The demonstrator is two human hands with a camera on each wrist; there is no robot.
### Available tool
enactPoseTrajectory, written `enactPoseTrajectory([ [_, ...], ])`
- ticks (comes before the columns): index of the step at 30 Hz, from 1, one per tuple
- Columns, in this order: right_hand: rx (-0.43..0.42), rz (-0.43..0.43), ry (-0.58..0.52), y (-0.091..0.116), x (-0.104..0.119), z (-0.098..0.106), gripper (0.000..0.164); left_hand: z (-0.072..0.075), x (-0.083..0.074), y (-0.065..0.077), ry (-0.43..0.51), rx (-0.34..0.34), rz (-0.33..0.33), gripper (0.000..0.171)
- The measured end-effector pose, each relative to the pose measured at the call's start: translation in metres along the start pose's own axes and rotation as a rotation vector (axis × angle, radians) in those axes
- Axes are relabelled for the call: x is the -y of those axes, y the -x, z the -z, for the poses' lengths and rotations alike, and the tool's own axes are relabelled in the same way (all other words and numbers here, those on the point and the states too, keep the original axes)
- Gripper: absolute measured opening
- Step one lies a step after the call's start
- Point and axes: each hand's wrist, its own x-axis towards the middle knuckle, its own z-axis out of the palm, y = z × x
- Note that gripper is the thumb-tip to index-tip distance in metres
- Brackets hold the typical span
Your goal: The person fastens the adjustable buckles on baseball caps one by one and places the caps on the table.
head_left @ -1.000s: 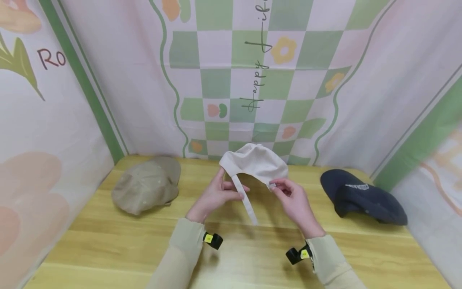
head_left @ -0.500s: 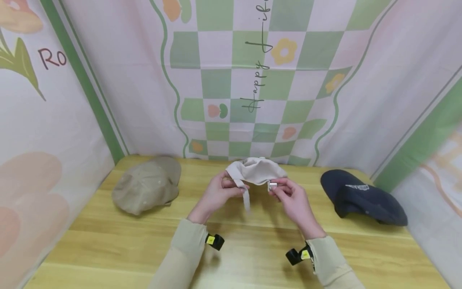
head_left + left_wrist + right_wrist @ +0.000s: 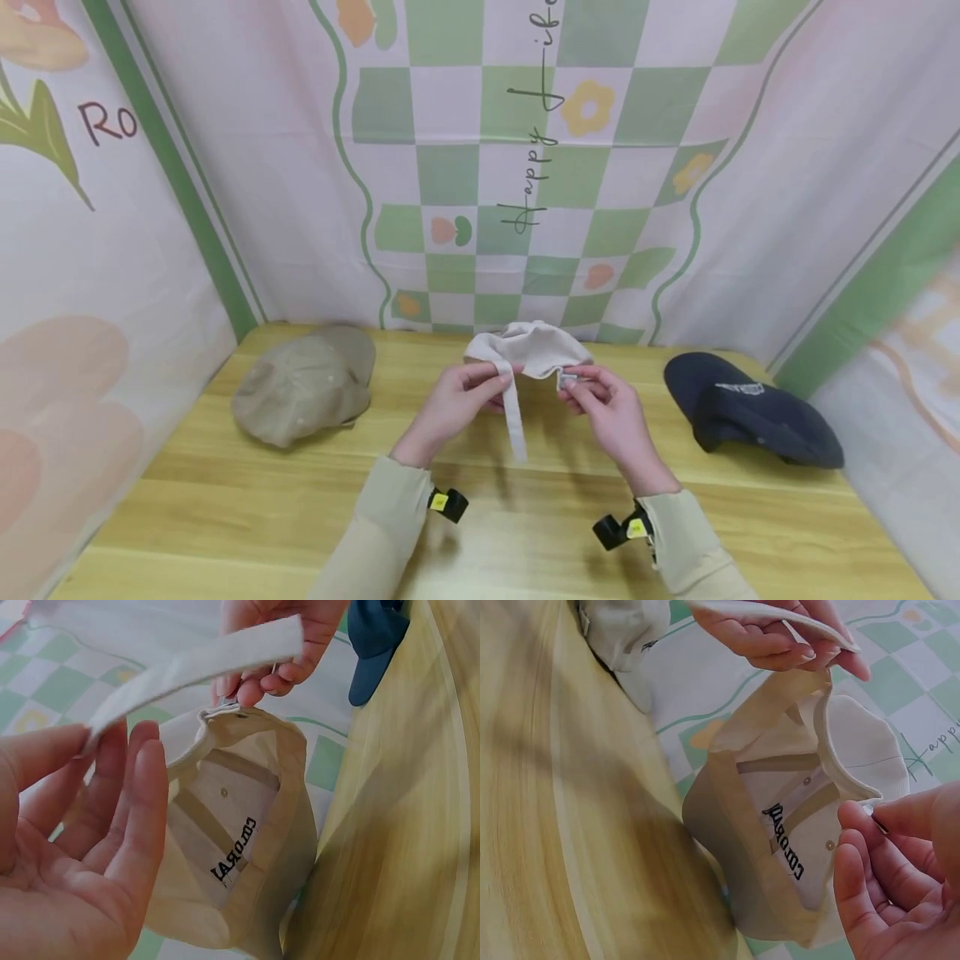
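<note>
An off-white baseball cap (image 3: 543,343) is held up over the table with its back opening facing me. My left hand (image 3: 453,404) pinches the loose back strap (image 3: 514,425) between thumb and index finger near where it leaves the cap; its free end hangs down. In the left wrist view the strap (image 3: 202,666) reaches across toward the other hand, the remaining fingers spread below. My right hand (image 3: 613,408) pinches the small metal buckle (image 3: 567,381) at the opposite side of the opening. Dark reversed lettering (image 3: 784,832) shows inside the cap.
On the wooden table (image 3: 247,517), a khaki cap (image 3: 300,387) lies to the left and a navy cap (image 3: 753,412) to the right. A patterned curtain (image 3: 450,175) hangs right behind the table's far edge.
The cap has come down a little and tipped. My left hand has shifted its grip from the cap's edge onto the strap. My right hand has stayed at the buckle.
</note>
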Motion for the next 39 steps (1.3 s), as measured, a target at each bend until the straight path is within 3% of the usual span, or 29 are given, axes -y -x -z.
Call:
enactPoseTrajectory([
  [4, -0.013, 0.009, -0.018, 0.000, 0.001, -0.001, 0.022, -0.002, -0.002, 0.000, 0.070, -0.022, -0.001, 0.031],
  [8, -0.015, 0.015, -0.026, 0.001, 0.002, -0.002, 0.023, -0.002, -0.003, 0.000, 0.133, -0.041, -0.016, 0.051],
  [14, -0.006, 0.018, -0.043, 0.003, 0.008, -0.005, 0.025, -0.005, -0.004, 0.000, 0.119, -0.078, -0.058, 0.079],
  [18, 0.008, 0.008, -0.062, 0.004, 0.011, -0.007, 0.026, -0.007, -0.004, -0.001, 0.105, -0.108, -0.082, 0.088],
  [22, 0.021, -0.007, -0.096, 0.004, 0.013, -0.008, 0.027, -0.010, -0.005, -0.002, 0.142, -0.125, -0.098, 0.078],
  [26, 0.042, -0.012, -0.131, 0.004, 0.014, -0.007, 0.028, -0.011, -0.005, -0.002, 0.158, -0.130, -0.107, 0.043],
  [29, 0.056, -0.015, -0.158, 0.005, 0.013, -0.007, 0.029, -0.012, -0.004, -0.002, 0.157, -0.136, -0.106, 0.027],
  [39, 0.088, -0.011, -0.236, 0.006, 0.013, -0.009, 0.032, -0.014, -0.003, -0.005, 0.200, -0.134, -0.120, 0.031],
])
